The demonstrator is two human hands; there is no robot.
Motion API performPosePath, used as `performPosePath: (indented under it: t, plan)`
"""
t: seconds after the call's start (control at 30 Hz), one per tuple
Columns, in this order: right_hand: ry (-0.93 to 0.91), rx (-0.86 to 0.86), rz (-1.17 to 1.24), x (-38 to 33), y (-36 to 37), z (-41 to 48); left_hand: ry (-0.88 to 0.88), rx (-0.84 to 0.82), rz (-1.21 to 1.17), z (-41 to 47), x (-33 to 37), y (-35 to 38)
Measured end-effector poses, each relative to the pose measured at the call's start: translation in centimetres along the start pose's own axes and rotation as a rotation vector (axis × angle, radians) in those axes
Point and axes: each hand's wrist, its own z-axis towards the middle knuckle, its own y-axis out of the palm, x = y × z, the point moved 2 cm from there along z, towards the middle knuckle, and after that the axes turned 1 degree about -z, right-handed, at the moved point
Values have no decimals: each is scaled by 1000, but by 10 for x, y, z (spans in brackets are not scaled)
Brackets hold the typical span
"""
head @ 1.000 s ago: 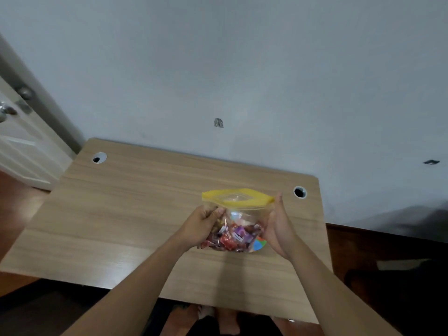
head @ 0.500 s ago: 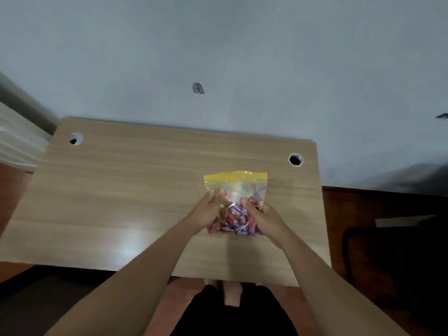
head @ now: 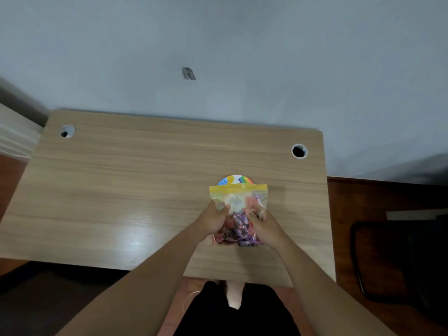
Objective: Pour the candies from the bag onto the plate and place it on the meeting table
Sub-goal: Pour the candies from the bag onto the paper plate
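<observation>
Both hands, left hand (head: pixel 213 218) and right hand (head: pixel 263 221), grip the zip bag (head: pixel 238 197) over the plate (head: pixel 236 179) on the bench (head: pixel 121 190); seal looks shut, so open next, then tip.

Plate (head: pixel 236 179) rim newly visible beyond bag (head: pixel 238 202)

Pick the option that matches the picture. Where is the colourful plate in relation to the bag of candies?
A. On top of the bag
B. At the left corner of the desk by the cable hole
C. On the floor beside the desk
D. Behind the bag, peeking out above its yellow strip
D: the plate shows only as a colourful arc above the yellow strip of the bag, which the left hand and right hand both hold over the desk.
</observation>
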Motion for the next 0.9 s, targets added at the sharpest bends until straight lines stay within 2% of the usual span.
performPosePath:
  t: [0.3,0.43,0.77,0.9]
  plan:
    - [10,-48,-104,16,6,6,-112,-121,64,8,-12,12]
    - [23,-64,-133,21,8,12,-194,-117,65,13,-16,15]
    - [93,-75,-116,34,10,15,-209,-133,61,6,-18,15]
    - [104,-58,-154,37,10,16,-276,-92,55,5,-26,15]
